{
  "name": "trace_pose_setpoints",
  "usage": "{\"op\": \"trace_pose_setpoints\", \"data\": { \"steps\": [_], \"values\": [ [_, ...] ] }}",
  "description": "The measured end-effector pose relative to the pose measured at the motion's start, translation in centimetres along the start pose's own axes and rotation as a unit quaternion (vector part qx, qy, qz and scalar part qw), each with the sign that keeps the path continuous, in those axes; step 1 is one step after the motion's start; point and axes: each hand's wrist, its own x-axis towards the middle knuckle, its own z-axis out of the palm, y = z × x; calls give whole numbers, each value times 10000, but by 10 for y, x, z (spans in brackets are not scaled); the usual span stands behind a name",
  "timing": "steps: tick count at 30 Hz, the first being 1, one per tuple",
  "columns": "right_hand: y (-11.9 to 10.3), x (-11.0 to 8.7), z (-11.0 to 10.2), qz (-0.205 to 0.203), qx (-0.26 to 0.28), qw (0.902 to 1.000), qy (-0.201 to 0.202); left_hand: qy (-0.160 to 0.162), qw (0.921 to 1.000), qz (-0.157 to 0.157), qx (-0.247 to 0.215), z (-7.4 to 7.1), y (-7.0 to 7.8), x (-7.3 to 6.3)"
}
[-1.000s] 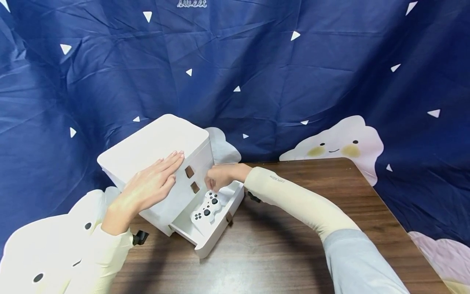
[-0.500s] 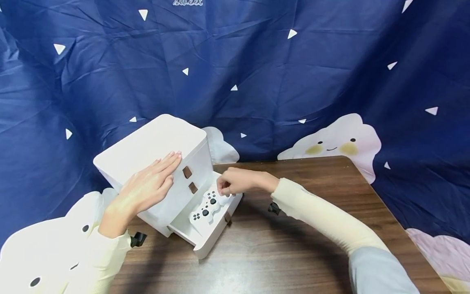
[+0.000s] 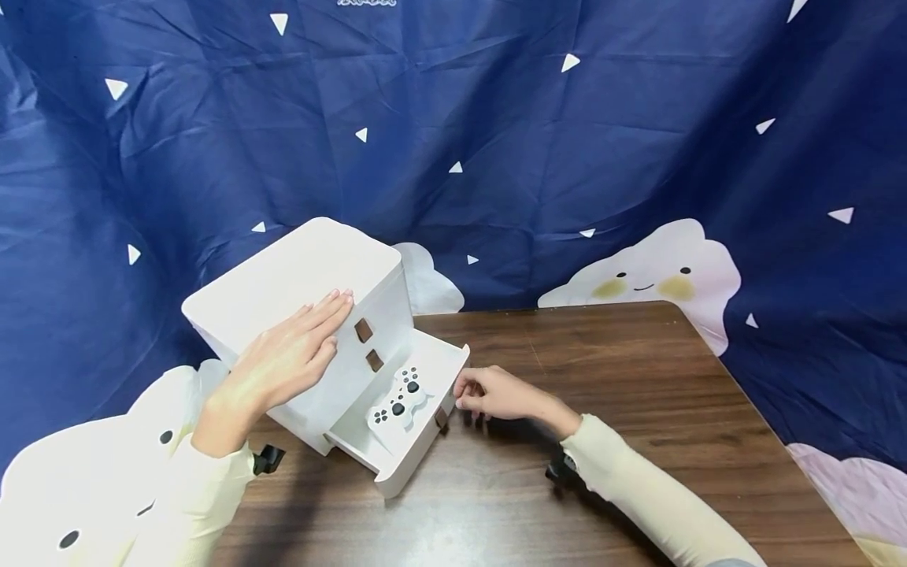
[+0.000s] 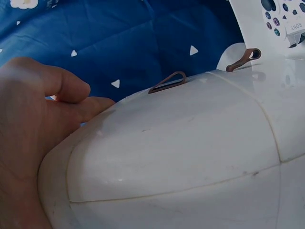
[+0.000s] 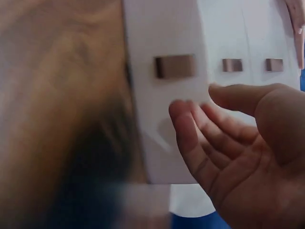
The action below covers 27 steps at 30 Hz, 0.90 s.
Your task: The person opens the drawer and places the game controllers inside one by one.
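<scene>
A white drawer cabinet stands on the table with its bottom drawer pulled out. In that drawer lies a white game controller with dark sticks and buttons. My left hand rests flat on the cabinet's top near the front edge, fingers straight. In the head view my right hand is just right of the drawer's front, close to its brown pull tab. The right wrist view shows the right hand's fingers loosely bent, thumb apart, with nothing between them.
Two more brown pull tabs, an upper one and a lower one, stick out from the shut drawers above. The brown wooden table extends to the right. A blue curtain with clouds and triangles hangs behind.
My right hand has come up out of the open drawer, away from the controller, and moved right and down to outside the drawer's front. The left hand has stayed on the cabinet.
</scene>
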Motion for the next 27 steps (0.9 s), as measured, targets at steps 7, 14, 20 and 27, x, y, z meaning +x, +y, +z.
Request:
{"op": "trace_pose_setpoints", "data": {
  "steps": [7,14,20,27],
  "values": [
    [19,-14,38,606,1453,9869,341,-41,10000,-11,-11,1,2,0],
    [25,-9,62,1152,3635,9242,216,-94,9999,-57,3,1,0,0],
    [24,-5,68,1218,3271,9370,-118,-100,9999,-22,18,0,0,-2],
    [20,0,72,1127,3393,9336,-253,-10,10000,0,34,-1,1,0]
  ]
}}
